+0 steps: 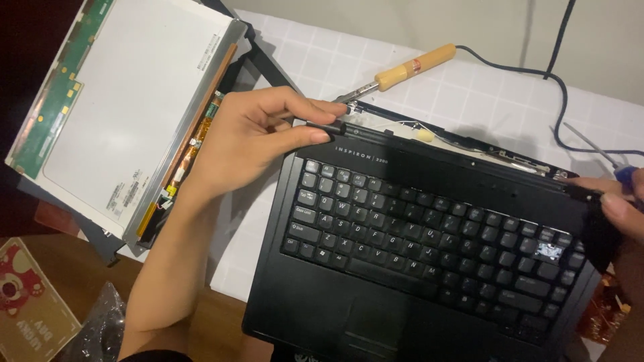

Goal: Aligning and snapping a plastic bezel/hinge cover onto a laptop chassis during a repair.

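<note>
**Both hands at the rear strip of a stripped laptop base**

The black plastic laptop base with its full keyboard point(429, 248) lay on a white gridded mat point(469, 94), tilted so its rear edge ran from upper left down to the right. Along that edge sat the narrow black hinge-cover strip point(463, 164), its long axis following the same line, spanning the gap between the two hands.

The left hand point(258, 137) was pinched on the strip's left end, thumb on the near side and fingers curled over the far side. The right hand point(620, 208) was at the strip's right end, mostly cut off by the frame. It appeared to hold a blue-handled tool point(625, 175), though the grip itself could not be made out. More of the left hand showed, and its hold was the clearer.

Just behind the left fingers lay a wooden-handled soldering iron point(402, 70). Up and to the left lay the detached flat display panel with green circuit edge point(127, 100). A dark cable point(530, 70) trailed across the mat.
</note>
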